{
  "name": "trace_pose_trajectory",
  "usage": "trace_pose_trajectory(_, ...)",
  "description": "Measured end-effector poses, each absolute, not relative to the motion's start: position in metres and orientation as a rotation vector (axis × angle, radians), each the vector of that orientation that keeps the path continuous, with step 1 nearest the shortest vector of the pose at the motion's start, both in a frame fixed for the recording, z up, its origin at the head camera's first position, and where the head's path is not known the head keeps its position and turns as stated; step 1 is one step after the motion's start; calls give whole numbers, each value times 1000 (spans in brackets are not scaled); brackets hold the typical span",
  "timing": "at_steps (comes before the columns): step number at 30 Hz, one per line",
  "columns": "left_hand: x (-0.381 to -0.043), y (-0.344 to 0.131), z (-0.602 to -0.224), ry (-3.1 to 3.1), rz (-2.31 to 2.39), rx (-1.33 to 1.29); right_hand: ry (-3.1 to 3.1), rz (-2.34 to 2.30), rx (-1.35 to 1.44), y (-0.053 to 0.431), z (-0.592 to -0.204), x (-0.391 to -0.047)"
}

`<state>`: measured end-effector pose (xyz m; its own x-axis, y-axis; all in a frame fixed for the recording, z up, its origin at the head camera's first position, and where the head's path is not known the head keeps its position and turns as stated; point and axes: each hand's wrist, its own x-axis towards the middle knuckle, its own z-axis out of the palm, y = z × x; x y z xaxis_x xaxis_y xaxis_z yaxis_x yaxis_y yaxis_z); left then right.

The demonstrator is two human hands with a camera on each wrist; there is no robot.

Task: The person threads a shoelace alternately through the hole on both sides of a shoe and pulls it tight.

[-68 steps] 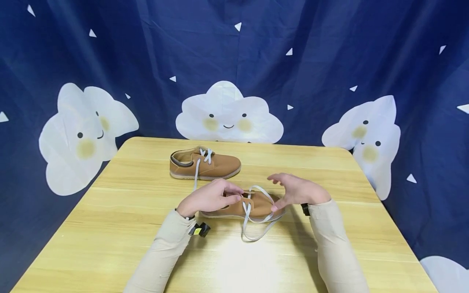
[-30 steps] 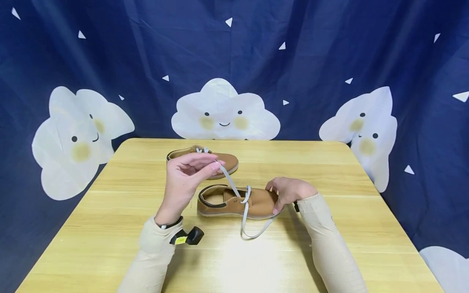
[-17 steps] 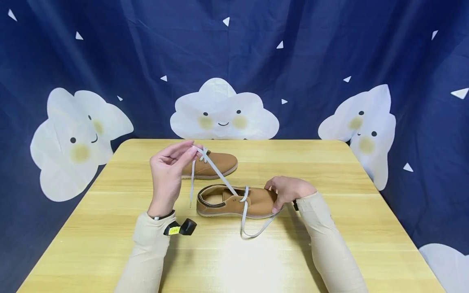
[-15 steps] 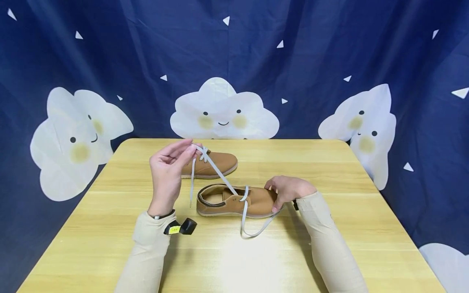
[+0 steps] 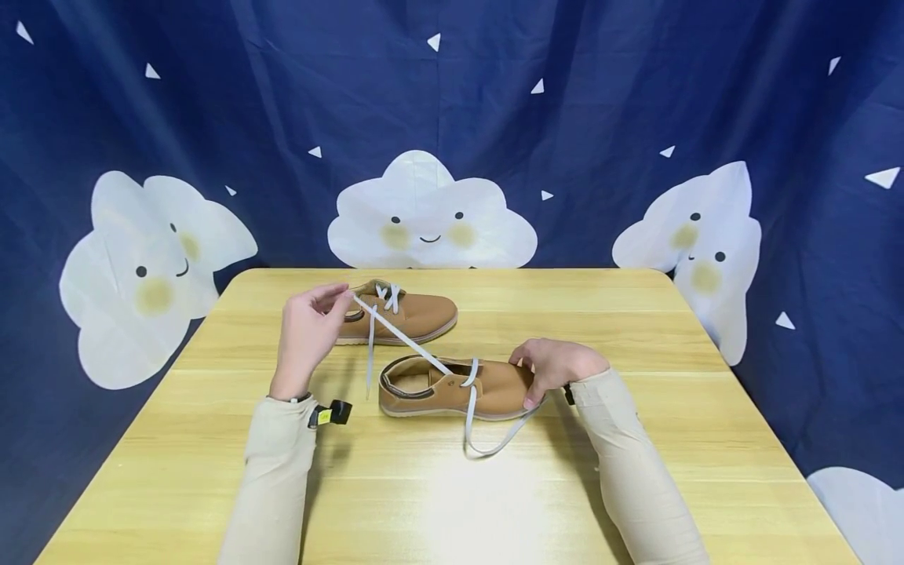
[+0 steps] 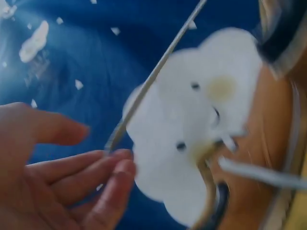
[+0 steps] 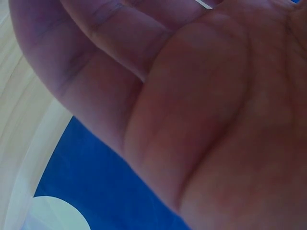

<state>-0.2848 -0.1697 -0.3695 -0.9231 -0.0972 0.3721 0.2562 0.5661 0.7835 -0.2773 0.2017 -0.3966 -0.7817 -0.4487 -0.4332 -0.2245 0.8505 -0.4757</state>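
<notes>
Two brown lace-up shoes lie on the table. My left hand [image 5: 307, 337] pinches the end of a pale shoelace [image 5: 402, 337] at its fingertips, left of the near shoe [image 5: 424, 404]. That lace runs straight and taut down to the eyelets; the left wrist view shows the same lace [image 6: 158, 72] rising from the fingers. My right hand [image 5: 561, 367] grips the near shoe's toe, thumb on the near side and fingers on the far side. The lace's other part loops on the table before the shoe. In the right wrist view the palm [image 7: 216, 110] hides the shoe.
The far shoe [image 5: 424, 314], partly behind the left hand, has crossed laces and one loose lace end [image 5: 370, 353] hanging toward the table front. Beyond the wooden table [image 5: 176, 471] hangs a dark blue curtain [image 5: 600, 94] with printed clouds.
My left hand has drawn the lace out from the near shoe, up and leftward, then slightly lower. My right hand has come down onto the toe and stayed there.
</notes>
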Motion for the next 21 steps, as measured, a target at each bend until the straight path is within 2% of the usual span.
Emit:
trace_pose_trajectory(11, -294, -188, -386, -3089, -926, -237, 2475, -532, -507, 201, -396, -278)
trace_pose_trajectory(21, -295, -189, -393, -3299, -859, -340, 2471, -543, -519, 203, -396, -277)
